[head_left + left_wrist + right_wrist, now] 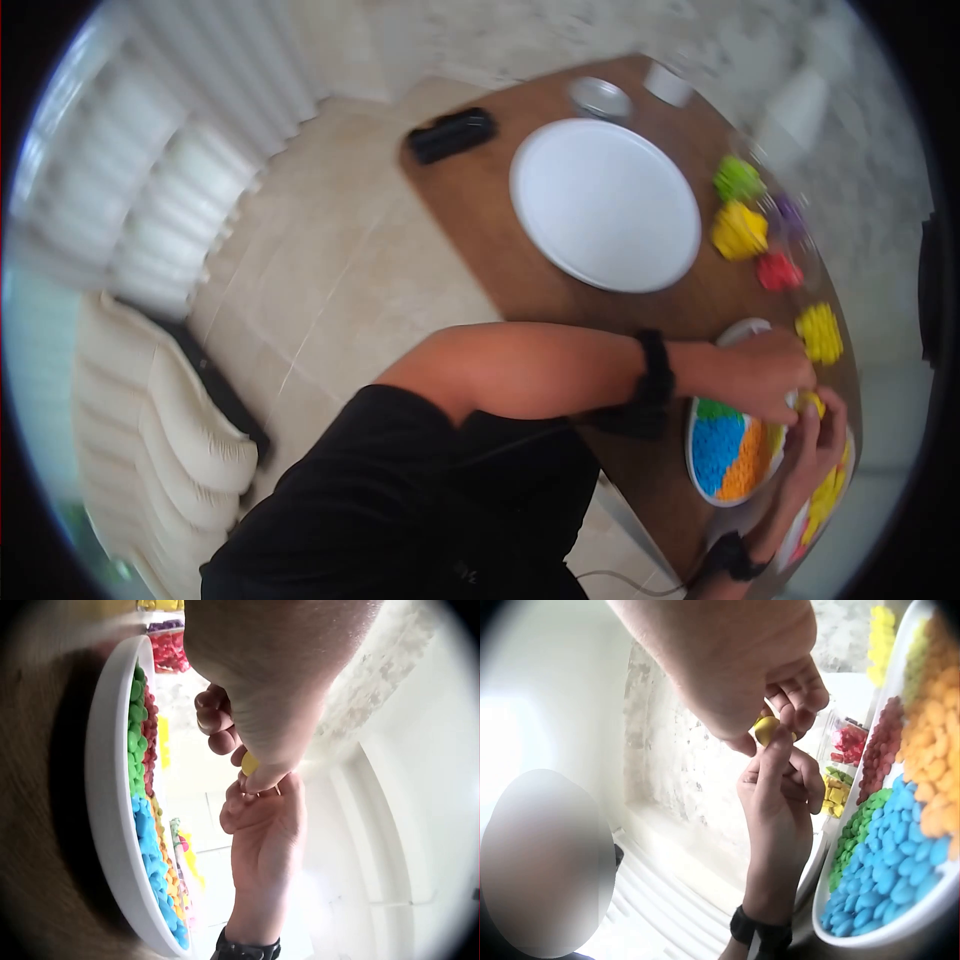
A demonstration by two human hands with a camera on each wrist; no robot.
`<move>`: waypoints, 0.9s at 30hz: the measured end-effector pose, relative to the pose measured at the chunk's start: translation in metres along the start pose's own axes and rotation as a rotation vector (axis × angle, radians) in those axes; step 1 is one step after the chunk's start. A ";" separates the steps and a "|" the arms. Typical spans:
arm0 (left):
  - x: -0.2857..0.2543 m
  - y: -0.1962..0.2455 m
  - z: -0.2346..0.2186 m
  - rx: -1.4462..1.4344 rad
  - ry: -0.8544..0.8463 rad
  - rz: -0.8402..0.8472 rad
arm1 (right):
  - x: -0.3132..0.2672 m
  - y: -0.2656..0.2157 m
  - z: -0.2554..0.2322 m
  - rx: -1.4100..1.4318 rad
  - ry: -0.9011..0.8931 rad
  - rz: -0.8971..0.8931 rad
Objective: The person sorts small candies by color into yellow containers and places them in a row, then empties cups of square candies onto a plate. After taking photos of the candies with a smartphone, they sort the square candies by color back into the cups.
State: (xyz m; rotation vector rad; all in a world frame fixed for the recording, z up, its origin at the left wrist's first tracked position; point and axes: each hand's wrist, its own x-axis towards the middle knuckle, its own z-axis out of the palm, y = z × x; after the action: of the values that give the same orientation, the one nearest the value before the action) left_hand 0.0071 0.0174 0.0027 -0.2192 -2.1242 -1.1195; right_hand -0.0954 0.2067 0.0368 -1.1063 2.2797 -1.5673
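Note:
My left hand (765,375) and right hand (815,450) meet over the far side of a white oval dish (692,470). Between their fingertips is a small, rounded yellow piece (764,731), pinched from both sides. Fingers cover part of it, and I cannot tell its exact kind. Sorted by colour, the dish holds small smooth candies: blue candies (885,862), orange candies (934,727), green candies (859,832) and red candies (883,742). In the left wrist view, both hands are up beside the dish's rim (112,795).
A large white round tray (605,205) lies on the brown table (470,200). Beyond it are a silver round tin (600,98), a white cup (668,85) and a black case (452,135). Along the far edge sit green packets (738,178), yellow packets (740,230) and red ones (778,270).

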 end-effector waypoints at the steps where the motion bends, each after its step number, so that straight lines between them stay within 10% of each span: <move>1: -0.001 0.007 -0.004 -0.022 -0.039 -0.027 | -0.006 -0.006 -0.001 -0.058 0.008 0.002; 6: -0.004 0.002 -0.002 0.026 -0.146 0.133 | -0.023 -0.033 0.014 -0.066 0.028 -0.091; 27: -0.003 0.034 -0.004 -0.184 -0.289 -0.273 | -0.019 -0.017 0.000 0.140 -0.113 -0.078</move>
State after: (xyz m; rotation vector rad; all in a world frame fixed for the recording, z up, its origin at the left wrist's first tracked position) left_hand 0.0264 0.0353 0.0240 -0.1888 -2.3559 -1.5239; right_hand -0.0738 0.2164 0.0462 -1.2270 2.0449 -1.6205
